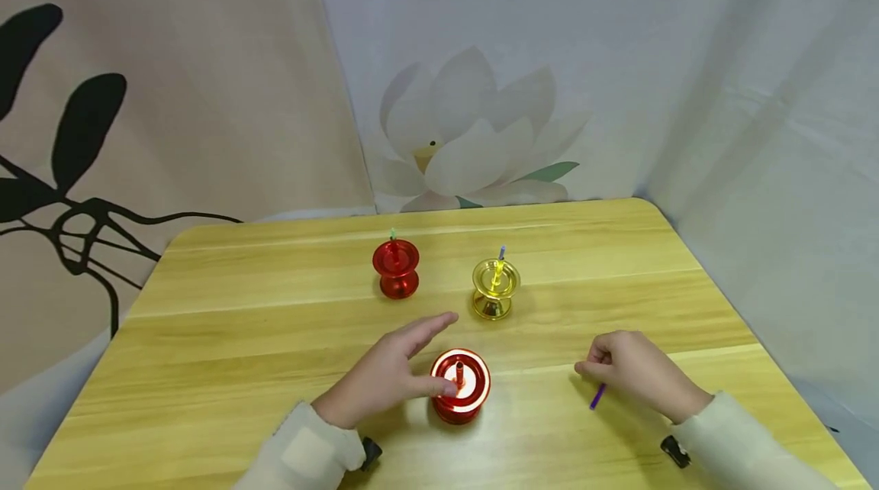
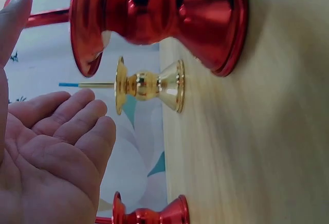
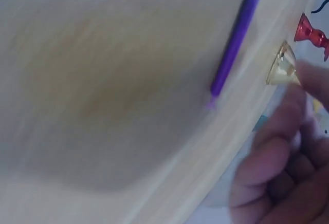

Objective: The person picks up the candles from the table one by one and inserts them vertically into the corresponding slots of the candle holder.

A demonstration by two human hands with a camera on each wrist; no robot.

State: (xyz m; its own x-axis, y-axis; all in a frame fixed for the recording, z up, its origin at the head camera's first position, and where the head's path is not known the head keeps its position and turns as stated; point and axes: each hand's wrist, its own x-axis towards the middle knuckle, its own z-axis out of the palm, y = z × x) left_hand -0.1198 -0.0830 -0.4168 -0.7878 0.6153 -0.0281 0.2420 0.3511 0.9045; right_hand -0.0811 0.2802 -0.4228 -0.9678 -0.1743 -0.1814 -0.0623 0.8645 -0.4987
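Observation:
My left hand [image 1: 384, 375] reaches beside the near red metal candle holder [image 1: 474, 399], fingers extended past its far side. The thumb lies over the holder's dish in the head view. No candle shows in this holder's upright tube. My right hand [image 1: 635, 369] hovers at the right with curled fingers, thumb and index tips close together. A thin purple candle [image 3: 234, 49] lies on the table beneath it, apart from the fingers in the right wrist view, its pale wick end towards the hand. Nothing visible is held by either hand.
Farther back stand a gold candle holder [image 1: 492, 305] with a blue-tipped candle and another red candle holder [image 1: 399, 285] with a green tip showing. The wooden table [image 1: 240, 337] ends at a printed curtain [image 1: 481, 32] behind and on the right.

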